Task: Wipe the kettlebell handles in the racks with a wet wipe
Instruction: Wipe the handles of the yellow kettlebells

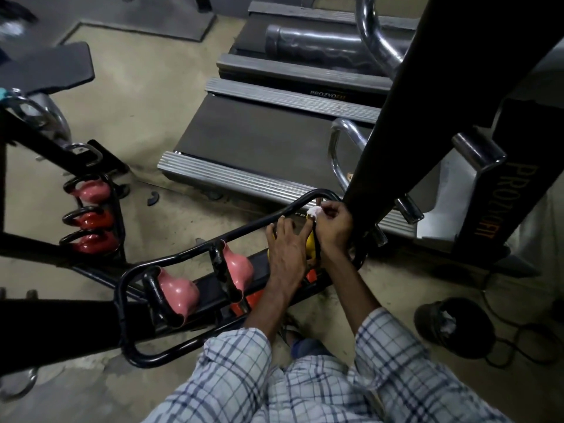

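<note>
A yellow kettlebell (311,245) sits at the right end of the near black rack (195,254), mostly hidden by my hands. My left hand (287,242) rests on its body with the fingers spread. My right hand (332,224) pinches a small white wet wipe (314,211) against the top of the kettlebell's black handle. Two pink kettlebells (178,293) (239,270) with black handles stand further left in the same rack. A second rack at the left holds a pink kettlebell (93,190) and two red ones (91,219) (91,242).
Treadmills (259,138) lie just behind the rack, and a black upright post (393,117) rises right beside my right hand. A dark bin (454,325) with white scraps inside stands on the floor at the right, with cables around it.
</note>
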Motion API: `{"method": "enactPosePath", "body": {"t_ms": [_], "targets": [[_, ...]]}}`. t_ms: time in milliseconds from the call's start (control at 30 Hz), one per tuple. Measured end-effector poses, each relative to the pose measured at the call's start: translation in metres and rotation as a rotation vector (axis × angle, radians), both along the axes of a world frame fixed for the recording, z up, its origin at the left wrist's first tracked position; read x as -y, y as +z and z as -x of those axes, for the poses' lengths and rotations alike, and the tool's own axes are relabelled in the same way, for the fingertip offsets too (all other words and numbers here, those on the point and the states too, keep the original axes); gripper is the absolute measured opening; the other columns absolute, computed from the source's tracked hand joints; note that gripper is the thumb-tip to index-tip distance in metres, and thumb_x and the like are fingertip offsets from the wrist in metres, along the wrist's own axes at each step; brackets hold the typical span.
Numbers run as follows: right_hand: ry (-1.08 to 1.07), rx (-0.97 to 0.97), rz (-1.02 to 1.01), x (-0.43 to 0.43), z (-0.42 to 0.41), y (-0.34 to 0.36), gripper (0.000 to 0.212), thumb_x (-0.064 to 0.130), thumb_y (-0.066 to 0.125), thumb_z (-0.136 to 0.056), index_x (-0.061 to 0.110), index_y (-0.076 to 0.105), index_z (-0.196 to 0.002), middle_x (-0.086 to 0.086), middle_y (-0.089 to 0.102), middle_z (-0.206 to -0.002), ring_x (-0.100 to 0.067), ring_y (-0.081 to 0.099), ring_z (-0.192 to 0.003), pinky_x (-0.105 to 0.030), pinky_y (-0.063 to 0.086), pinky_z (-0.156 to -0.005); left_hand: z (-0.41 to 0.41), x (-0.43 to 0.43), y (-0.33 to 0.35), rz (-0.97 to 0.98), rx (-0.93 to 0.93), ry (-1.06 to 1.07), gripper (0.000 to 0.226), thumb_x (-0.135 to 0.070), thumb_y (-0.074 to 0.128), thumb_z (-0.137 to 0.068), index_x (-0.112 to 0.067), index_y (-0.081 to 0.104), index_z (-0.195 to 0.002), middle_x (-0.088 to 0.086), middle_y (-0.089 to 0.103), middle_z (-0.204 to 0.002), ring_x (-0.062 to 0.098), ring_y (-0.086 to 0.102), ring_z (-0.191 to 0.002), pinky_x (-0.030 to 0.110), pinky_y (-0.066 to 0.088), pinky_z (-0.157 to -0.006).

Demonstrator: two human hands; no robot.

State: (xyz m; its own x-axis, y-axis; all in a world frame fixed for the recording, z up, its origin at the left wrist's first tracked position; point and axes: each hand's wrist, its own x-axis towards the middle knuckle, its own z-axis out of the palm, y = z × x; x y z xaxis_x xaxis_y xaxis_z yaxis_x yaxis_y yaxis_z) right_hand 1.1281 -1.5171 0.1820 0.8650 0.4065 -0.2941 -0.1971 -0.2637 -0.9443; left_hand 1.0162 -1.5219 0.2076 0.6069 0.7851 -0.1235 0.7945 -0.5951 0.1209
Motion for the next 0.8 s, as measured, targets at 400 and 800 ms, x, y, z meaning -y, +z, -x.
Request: {"method": "enactPosePath", "body": {"t_ms": [400, 800], "targets": [[0.594, 0.394, 0.524, -0.046, -0.035, 0.005, 0.008, 0.014, 0.068, -0.078, 0.011, 0.076, -0.079, -0.008, 0.076, -0.081, -0.023, 0.072, -0.079, -0.025, 0.058, -0.074, -0.002, 0.0, 0.0, -0.03, 0.163, 0.08, 0.098, -0.061, 0.084, -0.048, -0.02, 0.053, -0.132, 0.006, 0.054, -0.117, 0.029, 0.049, -0.115, 0.049, 0.031, -0.105], [0.403, 0.327, 0.1, 0.077, 0.005, 0.007, 0.014, 0.004, 0.081, -0.074, 0.014, 0.075, -0.082, 0.007, 0.07, -0.084, -0.005, 0.067, -0.081, -0.022, 0.054, -0.074, -0.005, -0.004, -0.004, -0.01, 0.076, 0.025, 0.094, -0.058, 0.079, -0.066, -0.04, 0.04, -0.149, 0.013, 0.044, -0.137, 0.031, 0.04, -0.133, 0.053, 0.025, -0.111]]}}
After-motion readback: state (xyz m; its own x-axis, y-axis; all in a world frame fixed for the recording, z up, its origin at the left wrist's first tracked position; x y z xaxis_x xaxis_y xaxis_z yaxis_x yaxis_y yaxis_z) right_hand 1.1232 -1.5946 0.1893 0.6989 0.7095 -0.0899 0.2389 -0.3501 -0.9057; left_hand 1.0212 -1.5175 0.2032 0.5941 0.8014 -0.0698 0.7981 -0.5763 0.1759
